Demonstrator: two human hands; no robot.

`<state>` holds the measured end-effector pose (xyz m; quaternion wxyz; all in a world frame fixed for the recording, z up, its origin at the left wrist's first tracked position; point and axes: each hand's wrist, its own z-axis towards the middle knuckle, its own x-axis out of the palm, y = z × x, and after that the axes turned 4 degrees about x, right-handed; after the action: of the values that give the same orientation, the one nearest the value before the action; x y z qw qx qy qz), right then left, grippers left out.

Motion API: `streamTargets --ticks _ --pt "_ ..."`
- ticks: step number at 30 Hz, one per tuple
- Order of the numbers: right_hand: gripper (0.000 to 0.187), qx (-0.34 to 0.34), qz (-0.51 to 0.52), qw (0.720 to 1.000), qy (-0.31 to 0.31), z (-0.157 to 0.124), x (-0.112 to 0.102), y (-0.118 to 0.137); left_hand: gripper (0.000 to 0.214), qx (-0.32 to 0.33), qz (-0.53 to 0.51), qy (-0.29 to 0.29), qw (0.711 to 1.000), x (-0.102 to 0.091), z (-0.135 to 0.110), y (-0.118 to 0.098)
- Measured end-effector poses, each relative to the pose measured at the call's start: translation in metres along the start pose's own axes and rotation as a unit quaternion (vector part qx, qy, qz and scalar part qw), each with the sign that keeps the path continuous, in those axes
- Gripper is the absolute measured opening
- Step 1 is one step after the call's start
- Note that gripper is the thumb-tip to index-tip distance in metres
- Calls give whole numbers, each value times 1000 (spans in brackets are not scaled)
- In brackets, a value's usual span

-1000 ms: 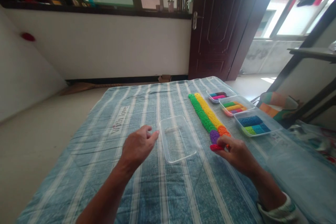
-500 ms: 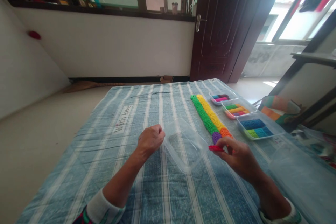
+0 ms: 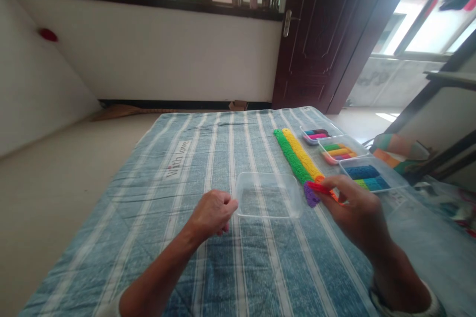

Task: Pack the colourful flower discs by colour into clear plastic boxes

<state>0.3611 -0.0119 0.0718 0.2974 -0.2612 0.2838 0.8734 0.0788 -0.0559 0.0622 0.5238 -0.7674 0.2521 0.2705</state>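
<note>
My left hand (image 3: 213, 212) pinches the left rim of a clear plastic box (image 3: 274, 199), which sits level above or on the striped cloth with nothing inside it. Between the thumb and fingers of my right hand (image 3: 359, 215) is a red crocheted piece (image 3: 317, 187), held over the near ends of two crocheted strips. A green strip (image 3: 292, 159) and a yellow strip (image 3: 302, 152) lie side by side. A purple crocheted piece (image 3: 311, 196) is at the green one's near end. Orange crochet (image 3: 319, 179) at the yellow one's end is partly behind my fingers.
Three clear boxes of rolled crocheted pieces stand along the right: blue and lime rolls (image 3: 360, 172), orange and green rolls (image 3: 340, 151), and pink and dark rolls (image 3: 318, 134). A striped blue cloth (image 3: 156, 218) covers the surface. Beyond is a dark door (image 3: 316, 44).
The clear box has turned from a tilted angle to straight, with my left hand lower. My right hand has moved right and up with the red piece, and the purple piece shows more.
</note>
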Motion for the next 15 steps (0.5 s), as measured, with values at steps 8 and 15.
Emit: streamTargets --ticks 8,15 --pt "14 4 49 961 272 25 43 27 38 22 -30 74 997 0 1 5" --pt "4 -145 -29 910 388 60 87 44 29 160 -26 -86 983 -20 25 -4"
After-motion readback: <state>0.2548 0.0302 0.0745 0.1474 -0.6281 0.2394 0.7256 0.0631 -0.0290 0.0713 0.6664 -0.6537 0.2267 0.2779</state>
